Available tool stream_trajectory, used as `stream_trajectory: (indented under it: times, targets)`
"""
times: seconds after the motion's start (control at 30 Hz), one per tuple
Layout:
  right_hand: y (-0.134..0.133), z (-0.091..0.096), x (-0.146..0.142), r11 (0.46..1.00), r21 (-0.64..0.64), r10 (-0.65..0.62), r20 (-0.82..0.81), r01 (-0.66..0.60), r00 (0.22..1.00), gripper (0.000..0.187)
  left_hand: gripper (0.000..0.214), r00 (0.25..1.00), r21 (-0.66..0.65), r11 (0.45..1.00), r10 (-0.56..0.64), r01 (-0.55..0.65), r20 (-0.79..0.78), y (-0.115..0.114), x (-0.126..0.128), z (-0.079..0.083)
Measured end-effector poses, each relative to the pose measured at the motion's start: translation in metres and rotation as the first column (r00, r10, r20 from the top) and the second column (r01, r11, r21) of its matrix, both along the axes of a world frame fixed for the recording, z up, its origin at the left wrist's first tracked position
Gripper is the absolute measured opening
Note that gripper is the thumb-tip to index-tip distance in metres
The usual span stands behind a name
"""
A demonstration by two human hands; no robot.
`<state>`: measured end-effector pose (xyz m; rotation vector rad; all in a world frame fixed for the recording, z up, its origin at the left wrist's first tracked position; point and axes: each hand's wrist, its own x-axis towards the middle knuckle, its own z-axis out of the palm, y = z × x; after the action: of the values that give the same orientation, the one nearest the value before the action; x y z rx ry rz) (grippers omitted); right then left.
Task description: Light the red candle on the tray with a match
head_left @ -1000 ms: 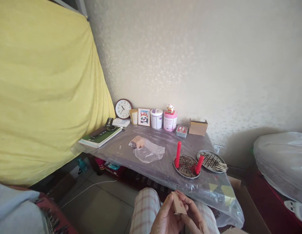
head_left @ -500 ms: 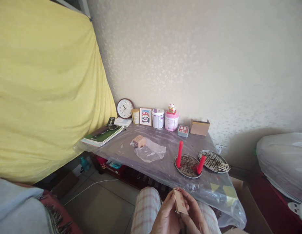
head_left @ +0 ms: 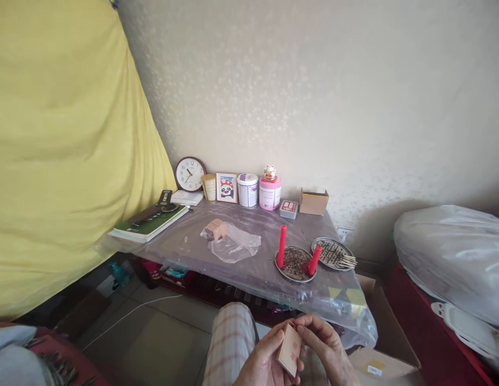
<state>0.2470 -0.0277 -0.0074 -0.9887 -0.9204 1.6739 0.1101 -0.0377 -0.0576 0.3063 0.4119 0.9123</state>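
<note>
Low in the head view, above my lap, my left hand is closed around a small tan matchbox with red print. Its thumb lies along one side and its fingertips wrap the other. Red shows at the box's upper end. My right hand is pinched at that end, thumb against forefinger; whatever sits between those fingertips is too small to make out. On the table just beyond, two red candles, a tall one and a short one, stand on a speckled metal plate, the short one tilted.
A second plate holds several thin pale sticks. Clear plastic covers the table, where a crumpled bag lies by a small tan block. Books, a clock and tubs line the back and left.
My right hand has shifted from the matchbox's side to its upper end and now pinches there. The matchbox is tilted the other way, and the whole view has swung right.
</note>
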Motion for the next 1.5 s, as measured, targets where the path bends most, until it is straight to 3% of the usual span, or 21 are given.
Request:
stream_trajectory:
  times: [0.17, 0.33, 0.4, 0.5, 0.73, 0.83, 1.13, 1.23, 1.3, 1.4, 1.5]
  targets:
    - [0.005, -0.003, 0.011, 0.997, 0.056, -0.070, 0.178, 0.061, 0.982, 0.033, 0.042, 1.000, -0.060, 0.998, 0.026, -0.025, 0.016, -0.008, -0.004, 0.007]
    - [0.008, -0.010, 0.019, 0.959, 0.276, -0.173, 0.410, 0.059, 0.895, 0.035, 0.030, 0.999, -0.152, 0.988, 0.028, -0.021, 0.044, -0.012, -0.009, 0.009]
    - [0.008, -0.008, 0.023, 0.919, 0.395, -0.210, 0.493, -0.002, 0.844, 0.030, 0.031, 0.999, -0.173, 0.985, 0.023, -0.014, 0.048, -0.012, -0.011, 0.009]
    - [0.008, 0.001, 0.029, 0.831, 0.520, -0.219, 0.632, -0.198, 0.744, 0.020, 0.030, 0.999, -0.178, 0.984, 0.023, -0.016, 0.041, -0.012, -0.012, 0.008]
    - [0.011, 0.014, 0.036, 0.671, 0.473, -0.202, 0.857, -0.571, 0.474, 0.029, 0.028, 1.000, -0.153, 0.988, 0.005, -0.007, -0.011, -0.012, -0.011, 0.009]
    - [0.015, 0.015, 0.038, 0.609, 0.463, -0.226, 0.880, -0.644, 0.418, 0.028, 0.029, 0.999, -0.155, 0.988, 0.000, -0.006, -0.037, -0.013, -0.010, 0.008]
    - [0.018, 0.022, 0.040, 0.547, 0.367, -0.205, 0.930, -0.752, 0.305, 0.021, 0.040, 0.995, -0.101, 0.995, -0.031, 0.022, -0.093, -0.015, -0.011, -0.001]
    - [0.018, 0.022, 0.045, 0.549, 0.361, -0.209, 0.933, -0.754, 0.294, 0.022, 0.051, 0.996, -0.068, 0.997, -0.048, 0.043, -0.078, -0.015, -0.013, -0.002]
    - [0.020, 0.020, 0.053, 0.578, 0.402, -0.243, 0.915, -0.710, 0.321, 0.021, 0.058, 0.996, -0.055, 0.997, -0.058, 0.055, -0.064, -0.013, -0.015, -0.002]
    - [0.026, 0.014, 0.066, 0.664, 0.534, -0.329, 0.838, -0.524, 0.436, 0.016, 0.063, 0.998, -0.042, 0.998, -0.056, 0.054, -0.037, -0.011, -0.017, -0.001]
    - [0.029, 0.008, 0.070, 0.719, 0.611, -0.362, 0.735, -0.331, 0.573, 0.018, 0.052, 1.000, -0.012, 1.000, -0.024, 0.024, -0.003, -0.007, -0.019, 0.002]
